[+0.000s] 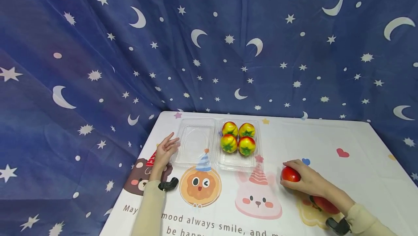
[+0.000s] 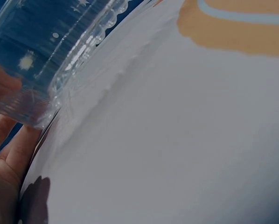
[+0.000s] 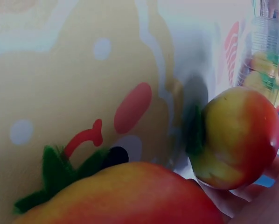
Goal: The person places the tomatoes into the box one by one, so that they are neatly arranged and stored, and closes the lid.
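In the head view, a clear plastic hinged container (image 1: 235, 162) near the white desk's (image 1: 326, 141) back-left corner already held four glossy red-and-yellow fruits (image 1: 229, 143); two remained out, towards the right edge. Left wrist view: the left hand's (image 2: 9, 168) fingers extended loosely beside the lid (image 2: 79, 56), contact unclear. Right wrist view: the right hand's (image 3: 268, 198) fingers curled round one round fruit (image 3: 244, 137); another fruit (image 3: 125, 196) lay near.

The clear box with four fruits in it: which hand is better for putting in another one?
Probably the right hand: it already grips a red-and-yellow fruit, and another fruit lies by its wrist. The left hand holds no fruit and is beside the box's empty half.
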`<state>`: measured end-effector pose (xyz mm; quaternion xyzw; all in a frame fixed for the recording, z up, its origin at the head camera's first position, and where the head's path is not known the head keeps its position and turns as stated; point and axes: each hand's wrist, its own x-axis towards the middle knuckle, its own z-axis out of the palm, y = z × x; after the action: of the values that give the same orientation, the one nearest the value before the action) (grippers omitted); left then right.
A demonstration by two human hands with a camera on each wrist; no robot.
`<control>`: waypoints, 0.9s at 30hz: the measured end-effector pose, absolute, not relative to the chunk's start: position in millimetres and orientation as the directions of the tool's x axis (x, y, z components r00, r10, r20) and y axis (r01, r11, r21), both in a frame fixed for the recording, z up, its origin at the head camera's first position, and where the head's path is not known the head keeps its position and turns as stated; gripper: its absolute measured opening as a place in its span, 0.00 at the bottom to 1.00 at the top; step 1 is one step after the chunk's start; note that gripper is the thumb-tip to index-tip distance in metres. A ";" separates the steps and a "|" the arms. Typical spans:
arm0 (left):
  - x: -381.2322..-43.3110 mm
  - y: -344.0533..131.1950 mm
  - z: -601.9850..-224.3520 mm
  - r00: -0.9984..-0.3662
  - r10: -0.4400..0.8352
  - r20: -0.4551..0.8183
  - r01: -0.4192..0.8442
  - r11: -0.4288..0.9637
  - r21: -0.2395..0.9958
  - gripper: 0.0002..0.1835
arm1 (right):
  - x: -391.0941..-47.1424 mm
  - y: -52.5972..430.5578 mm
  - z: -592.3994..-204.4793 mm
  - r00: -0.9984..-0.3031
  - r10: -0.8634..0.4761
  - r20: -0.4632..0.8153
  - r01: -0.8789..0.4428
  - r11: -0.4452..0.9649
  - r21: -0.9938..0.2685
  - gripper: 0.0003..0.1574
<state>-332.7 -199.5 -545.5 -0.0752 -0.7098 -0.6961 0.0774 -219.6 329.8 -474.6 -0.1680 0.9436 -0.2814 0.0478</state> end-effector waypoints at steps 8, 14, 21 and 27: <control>-329.6 -198.5 -542.0 -0.977 0.025 0.212 0.213 0.016 0.977 0.33 | -219.5 330.5 -480.4 -0.916 -0.400 0.010 -0.344 0.775 -0.530 0.54; -334.2 -199.8 -551.1 -0.946 0.026 0.323 0.323 0.005 0.946 0.32 | -221.6 331.8 -479.5 -0.909 -0.414 -0.041 -0.327 0.773 -0.544 0.58; -334.3 -199.7 -548.0 -0.960 0.020 0.278 0.278 0.033 0.960 0.32 | -225.2 336.0 -479.2 -0.912 -0.406 -0.062 -0.309 0.776 -0.550 0.57; -333.3 -199.4 -543.3 -0.979 0.017 0.203 0.204 0.030 0.979 0.33 | -229.5 338.6 -479.7 -0.922 -0.386 0.015 -0.342 0.796 -0.500 0.55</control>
<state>-333.3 -199.4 -543.3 -0.0774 -0.7144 -0.6922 0.0673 -229.5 338.6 -479.7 -0.1923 0.9466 -0.2552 0.0437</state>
